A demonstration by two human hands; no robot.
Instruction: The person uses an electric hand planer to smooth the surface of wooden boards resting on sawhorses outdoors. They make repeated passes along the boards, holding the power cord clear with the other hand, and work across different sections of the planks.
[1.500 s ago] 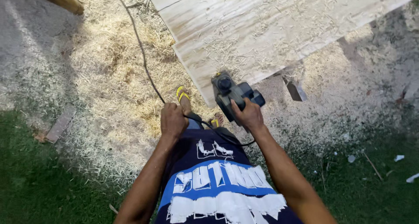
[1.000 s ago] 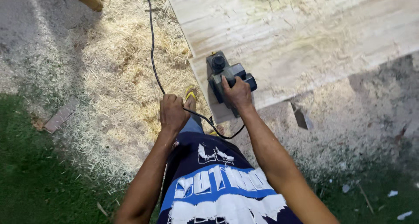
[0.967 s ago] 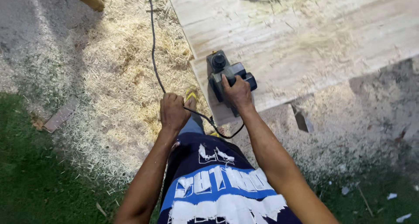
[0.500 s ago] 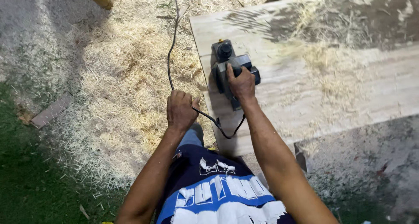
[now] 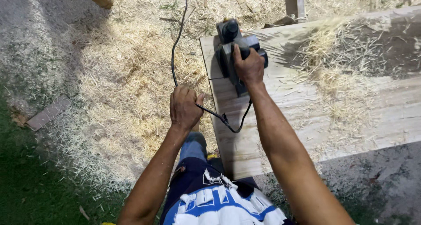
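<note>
A worker seen from above wears a dark navy shirt (image 5: 206,185) with a blue band and bold white lettering across the chest, over blue jeans (image 5: 192,147). Both forearms are bare, with no gloves, watch or sleeves showing.

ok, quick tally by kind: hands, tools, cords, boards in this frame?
Hands: 2, left hand gripping the cord, right hand on the planer
Power planer: 1
Black cord: 1
Wide board under the planer: 1
Total: 5
</note>
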